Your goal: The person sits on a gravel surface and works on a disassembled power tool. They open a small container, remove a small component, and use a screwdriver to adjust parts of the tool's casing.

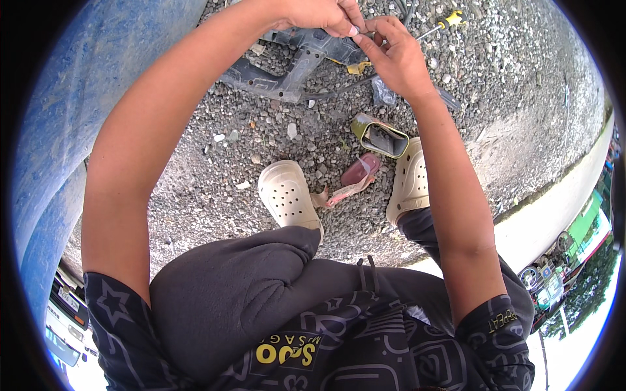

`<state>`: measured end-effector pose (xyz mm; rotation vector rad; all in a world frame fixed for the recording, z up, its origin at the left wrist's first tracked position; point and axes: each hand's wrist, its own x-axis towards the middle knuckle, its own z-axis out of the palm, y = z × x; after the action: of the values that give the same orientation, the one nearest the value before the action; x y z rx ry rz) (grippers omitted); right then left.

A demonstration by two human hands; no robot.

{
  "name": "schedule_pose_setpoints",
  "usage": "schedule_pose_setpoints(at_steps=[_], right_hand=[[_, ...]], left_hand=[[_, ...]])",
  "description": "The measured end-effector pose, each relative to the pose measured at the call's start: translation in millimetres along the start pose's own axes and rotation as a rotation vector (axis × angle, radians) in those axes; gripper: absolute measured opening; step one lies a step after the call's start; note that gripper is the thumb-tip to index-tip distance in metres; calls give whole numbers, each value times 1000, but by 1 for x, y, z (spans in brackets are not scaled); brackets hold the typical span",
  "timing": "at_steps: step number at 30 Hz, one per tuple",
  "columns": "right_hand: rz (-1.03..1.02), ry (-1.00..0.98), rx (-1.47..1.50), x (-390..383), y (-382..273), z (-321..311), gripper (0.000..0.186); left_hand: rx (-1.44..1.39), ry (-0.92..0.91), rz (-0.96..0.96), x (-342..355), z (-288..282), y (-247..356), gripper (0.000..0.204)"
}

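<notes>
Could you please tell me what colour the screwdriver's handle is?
The screwdriver's handle is yellow and black, seen in the head view.

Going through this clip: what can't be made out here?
Head view: what, if anything, the left hand and right hand pinch; too small, partly covered.
Head view: part of the power tool; left hand blocks it.
Head view: the right clog's outer side; right forearm covers it.
</notes>
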<state>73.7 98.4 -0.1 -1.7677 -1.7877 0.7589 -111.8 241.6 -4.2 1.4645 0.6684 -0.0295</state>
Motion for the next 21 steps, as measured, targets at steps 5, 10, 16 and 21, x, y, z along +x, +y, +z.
schedule_pose_setpoints(at_steps=[5, 10, 16, 21], right_hand=[[-92, -1, -66, 0, 0, 1, 23], [-176, 19, -190, 0, -5, 2, 22], [-113, 25, -129, -2, -11, 1, 21], [-132, -43, -177, 3, -10, -11, 18]], left_hand=[[-46, 22, -25, -3, 3, 4, 22], [-19, 38, -35, -8, 1, 5, 23], [-51, 49, -47, -12, 5, 6, 23], [12, 62, -81, -15, 6, 16, 22]])
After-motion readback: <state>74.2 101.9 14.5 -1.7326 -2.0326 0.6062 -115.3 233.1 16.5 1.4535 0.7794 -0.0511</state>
